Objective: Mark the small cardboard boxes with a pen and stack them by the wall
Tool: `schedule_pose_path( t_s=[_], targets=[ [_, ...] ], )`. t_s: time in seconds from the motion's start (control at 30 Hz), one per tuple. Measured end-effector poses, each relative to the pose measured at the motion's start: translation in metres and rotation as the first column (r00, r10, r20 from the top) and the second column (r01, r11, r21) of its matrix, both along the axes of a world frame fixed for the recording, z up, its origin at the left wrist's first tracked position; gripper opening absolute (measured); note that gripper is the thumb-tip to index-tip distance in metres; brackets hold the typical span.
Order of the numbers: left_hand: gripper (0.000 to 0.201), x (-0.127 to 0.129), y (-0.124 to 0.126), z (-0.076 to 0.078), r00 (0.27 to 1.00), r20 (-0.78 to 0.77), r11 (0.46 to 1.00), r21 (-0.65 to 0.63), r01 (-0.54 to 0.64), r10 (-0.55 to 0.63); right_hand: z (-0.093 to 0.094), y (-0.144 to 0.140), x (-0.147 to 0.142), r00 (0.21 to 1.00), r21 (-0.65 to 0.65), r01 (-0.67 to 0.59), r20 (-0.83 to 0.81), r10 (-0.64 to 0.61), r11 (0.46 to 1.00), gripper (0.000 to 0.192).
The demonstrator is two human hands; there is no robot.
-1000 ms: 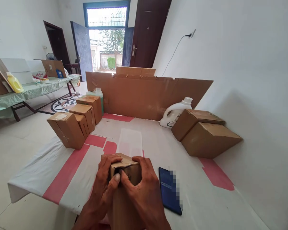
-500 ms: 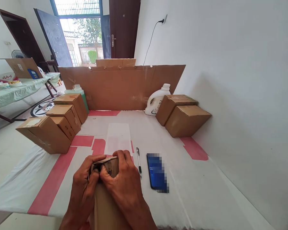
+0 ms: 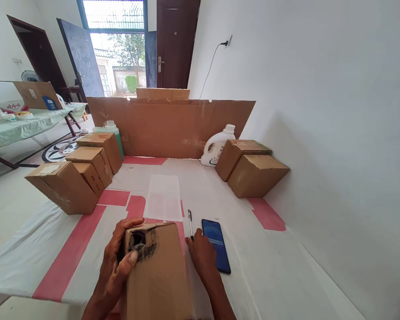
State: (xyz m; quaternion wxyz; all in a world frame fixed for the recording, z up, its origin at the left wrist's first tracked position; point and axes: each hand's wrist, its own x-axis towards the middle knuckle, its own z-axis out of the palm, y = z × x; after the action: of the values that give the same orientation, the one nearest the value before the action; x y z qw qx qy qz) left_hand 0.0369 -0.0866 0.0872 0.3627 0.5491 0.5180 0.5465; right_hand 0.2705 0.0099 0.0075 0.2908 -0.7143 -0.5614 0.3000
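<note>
A small brown cardboard box (image 3: 160, 271) lies on the table right in front of me, its far end smudged black with a dark gap at the corner. My left hand (image 3: 118, 262) grips that far left corner, thumb pressed on top. My right hand (image 3: 202, 255) rests beside the box's right side, fingers reaching toward a black-and-white pen (image 3: 190, 222). A dark blue phone (image 3: 216, 244) lies just right of the pen. A white sheet of paper (image 3: 163, 198) lies beyond the box.
Several closed cartons (image 3: 78, 171) stand at the left of the white-and-red table cover (image 3: 46, 249), two more cartons (image 3: 251, 166) at the right by the wall. A cardboard screen (image 3: 170, 126) stands at the back with a white jug (image 3: 216, 144) and green bottle (image 3: 111, 130).
My right hand has come off the box's end and moved right to the pen. The box has tipped down so its top face shows; my left hand still holds it.
</note>
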Motion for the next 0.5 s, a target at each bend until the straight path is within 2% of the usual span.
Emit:
schedule_pose_path(
  t_s=[0.1, 0.17, 0.23, 0.3, 0.37, 0.43, 0.5],
  targets=[
    [0.056, -0.002, 0.004, 0.003, 1.0, 0.008, 0.999, 0.049, 0.004, -0.004, -0.014, 0.005, -0.002, 0.997, 0.019, -0.025, -0.067, 0.026, 1.0, 0.029],
    [0.055, -0.002, 0.006, 0.004, 1.0, 0.015, 0.999, 0.044, 0.001, -0.001, -0.009, 0.007, 0.002, 0.986, 0.025, -0.056, -0.156, 0.059, 0.998, 0.032],
    [0.055, -0.003, 0.007, 0.005, 1.0, 0.02, 0.999, 0.032, 0.0, 0.0, 0.011, 0.004, 0.008, 0.96, 0.06, -0.064, -0.268, 0.078, 0.996, 0.033],
    [0.054, -0.004, 0.007, 0.006, 1.0, 0.017, 0.999, 0.04, 0.005, -0.006, 0.043, -0.006, 0.011, 0.887, 0.161, -0.023, -0.452, 0.094, 0.987, 0.037],
    [0.053, -0.003, 0.008, 0.006, 1.0, 0.012, 0.998, 0.055, 0.013, -0.013, 0.078, -0.023, 0.005, 0.689, 0.29, 0.056, -0.703, 0.173, 0.955, 0.034],
    [0.053, -0.002, 0.008, 0.007, 1.0, 0.002, 0.998, 0.068, 0.01, -0.011, 0.105, -0.043, -0.011, 0.568, 0.356, 0.003, -0.769, 0.292, 0.934, 0.029],
    [0.056, 0.0, 0.008, 0.008, 1.0, -0.016, 0.997, 0.081, 0.007, -0.006, 0.119, -0.061, -0.032, 0.535, 0.393, -0.068, -0.761, 0.367, 0.917, 0.024]
  ],
)
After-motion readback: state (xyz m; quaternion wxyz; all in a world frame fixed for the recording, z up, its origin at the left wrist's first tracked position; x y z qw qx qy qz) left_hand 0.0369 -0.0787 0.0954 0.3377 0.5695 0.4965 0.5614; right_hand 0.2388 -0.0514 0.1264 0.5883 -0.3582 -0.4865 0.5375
